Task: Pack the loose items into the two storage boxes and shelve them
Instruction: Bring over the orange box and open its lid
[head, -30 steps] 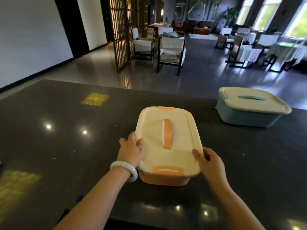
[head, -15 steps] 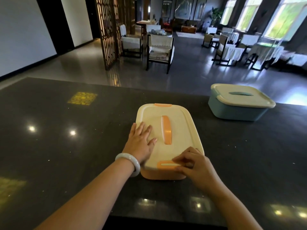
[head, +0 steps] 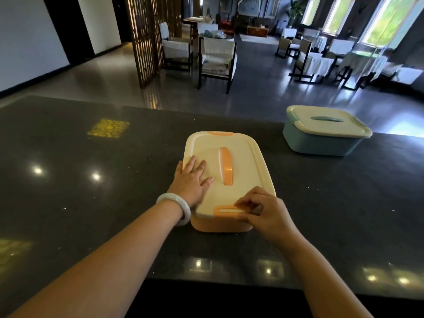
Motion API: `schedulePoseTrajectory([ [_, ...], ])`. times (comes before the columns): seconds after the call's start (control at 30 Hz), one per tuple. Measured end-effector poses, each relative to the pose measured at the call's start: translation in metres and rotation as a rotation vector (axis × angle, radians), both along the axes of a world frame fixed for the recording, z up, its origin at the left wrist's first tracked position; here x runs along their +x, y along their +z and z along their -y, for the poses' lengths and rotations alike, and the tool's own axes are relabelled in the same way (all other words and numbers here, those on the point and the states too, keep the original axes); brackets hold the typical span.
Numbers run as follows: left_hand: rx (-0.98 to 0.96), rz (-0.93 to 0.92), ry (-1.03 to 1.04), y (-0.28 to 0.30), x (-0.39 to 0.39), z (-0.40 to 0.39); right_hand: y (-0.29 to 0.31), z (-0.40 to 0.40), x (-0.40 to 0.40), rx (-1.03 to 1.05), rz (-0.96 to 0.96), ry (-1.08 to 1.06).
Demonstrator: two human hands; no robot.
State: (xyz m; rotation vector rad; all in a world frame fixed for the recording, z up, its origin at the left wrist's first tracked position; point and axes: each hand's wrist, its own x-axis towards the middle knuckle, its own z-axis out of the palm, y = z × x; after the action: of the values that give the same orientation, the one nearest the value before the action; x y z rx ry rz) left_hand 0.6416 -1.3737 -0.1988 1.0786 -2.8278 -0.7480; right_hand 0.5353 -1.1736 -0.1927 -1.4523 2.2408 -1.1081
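Fingers [head: 246, 206] of the right hand [head: 267, 214] curling and pinching the near orange clasp [head: 228, 211] at the front edge of the cream lid [head: 243, 171]. Fingers [head: 195, 165] of the left hand [head: 190, 182] lying flat and spread, pressing on the lid's left side, gripping nothing. Wearing a pale bangle [head: 177, 208] on the left wrist.

Sitting near the middle of the dark speckled tabletop [head: 91, 203]: the orange storage box [head: 220, 226], oblong, rounded at the corners, lid seated, 1 long orange handle [head: 226, 166] running down the lid's centre, a 2nd orange clasp [head: 221, 133] showing at the far end. Standing well apart, to the far right and close to the tabletop's far edge: the blue storage box [head: 319, 143], squarer, with a cream lid and a blue handle [head: 327, 119], closed too.

Leaving bare tabletop all round the orange box: wide to the left, broad to the right, a strip toward the near edge. Beyond the far edge, dropping to a polished floor [head: 252, 88] with chairs [head: 216, 58] and a wooden lattice screen [head: 146, 37] well back.
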Motion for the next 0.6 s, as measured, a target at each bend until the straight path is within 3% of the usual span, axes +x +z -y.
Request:
schedulePoseTrajectory([
  [0.2, 0.043, 0.007, -0.011, 0.003, 0.000, 0.000, 0.032, 0.023, -0.010, 0.397, -0.031, 0.134],
  [0.6, 0.060, 0.015, -0.005, -0.001, -0.002, 0.003, 0.024, 0.014, -0.009, 0.319, -0.021, 0.185],
])
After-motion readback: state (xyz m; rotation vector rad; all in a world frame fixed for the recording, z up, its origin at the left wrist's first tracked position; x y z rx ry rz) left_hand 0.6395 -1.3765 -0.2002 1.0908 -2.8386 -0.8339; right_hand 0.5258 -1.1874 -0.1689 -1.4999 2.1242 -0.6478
